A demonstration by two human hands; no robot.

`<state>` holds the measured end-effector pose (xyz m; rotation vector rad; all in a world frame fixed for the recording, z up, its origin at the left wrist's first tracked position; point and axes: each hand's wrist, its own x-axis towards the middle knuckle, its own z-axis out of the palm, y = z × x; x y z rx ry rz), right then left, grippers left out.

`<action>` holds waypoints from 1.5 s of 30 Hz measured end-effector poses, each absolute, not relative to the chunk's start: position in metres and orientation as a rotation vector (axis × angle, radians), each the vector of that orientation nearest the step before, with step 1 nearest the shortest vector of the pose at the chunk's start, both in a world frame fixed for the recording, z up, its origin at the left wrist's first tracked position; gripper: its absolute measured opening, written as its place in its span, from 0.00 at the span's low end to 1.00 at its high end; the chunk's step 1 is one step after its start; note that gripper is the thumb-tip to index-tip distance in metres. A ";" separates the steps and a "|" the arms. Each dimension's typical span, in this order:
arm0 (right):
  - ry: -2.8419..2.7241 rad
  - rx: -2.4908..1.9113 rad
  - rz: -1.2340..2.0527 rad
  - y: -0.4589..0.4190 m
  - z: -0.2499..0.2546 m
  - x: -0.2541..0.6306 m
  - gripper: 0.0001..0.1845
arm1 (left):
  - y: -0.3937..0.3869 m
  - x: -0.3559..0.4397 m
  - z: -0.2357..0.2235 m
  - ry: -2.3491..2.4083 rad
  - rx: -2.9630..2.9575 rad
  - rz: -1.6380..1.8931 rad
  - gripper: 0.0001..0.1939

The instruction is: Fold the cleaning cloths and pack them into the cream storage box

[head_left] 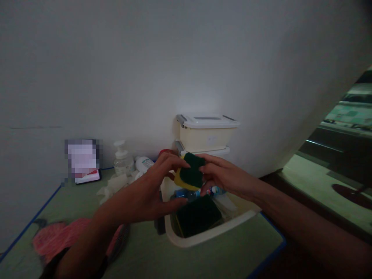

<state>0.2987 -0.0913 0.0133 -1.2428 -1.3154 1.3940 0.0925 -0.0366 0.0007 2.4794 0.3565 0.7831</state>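
Observation:
A yellow and green scouring sponge (192, 170) is held up over a white open bin (188, 241), its green side facing me. My right hand (219, 174) pinches the sponge's right edge between thumb and fingers. From the left, the fingers of my left hand (154, 186) grip the opposite edge, while its thumb points away below, over the bin. Inside the bin lies a larger dark green scouring pad (199, 215). Behind that pad are a clear bottle with a blue label (193, 194) and a pale flat item (228, 202), partly hidden by my hands.
Lidded cream boxes (207, 138) are stacked behind the bin against the wall. At left stand a pump bottle (120, 159), a lying white bottle (143, 164), crumpled tissue (114, 186) and a pink mesh cloth (62, 236). The green table's blue edge (276, 248) runs at right.

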 end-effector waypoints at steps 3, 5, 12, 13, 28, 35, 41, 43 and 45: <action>-1.365 -1.327 1.334 -0.096 0.014 0.302 0.13 | -0.037 0.096 -0.002 0.409 2.321 0.817 0.23; -1.436 -1.345 1.278 -0.098 0.016 0.302 0.13 | -0.038 0.099 -0.003 0.441 2.225 0.860 0.20; -1.641 -1.346 1.137 -0.096 0.017 0.313 0.14 | -0.040 0.088 -0.016 1.034 2.237 0.796 0.22; -1.655 -1.364 1.120 -0.097 0.015 0.316 0.13 | -0.041 0.084 -0.020 1.144 2.226 0.712 0.26; -1.706 -1.427 1.074 -0.106 -0.005 0.334 0.15 | -0.060 0.095 -0.050 1.005 1.197 0.717 0.19; -1.807 -1.400 1.008 -0.120 0.023 0.302 0.19 | -0.072 0.038 -0.034 1.008 1.077 0.876 0.24; -1.845 -1.357 1.050 -0.121 0.025 0.249 0.14 | -0.072 -0.014 -0.019 1.106 1.103 0.938 0.23; -1.859 -1.405 1.028 -0.114 0.017 0.240 0.12 | -0.071 -0.026 -0.020 1.125 1.110 0.948 0.24; -1.871 -1.418 1.004 -0.106 0.007 0.235 0.13 | -0.070 -0.034 -0.024 1.168 1.115 0.950 0.26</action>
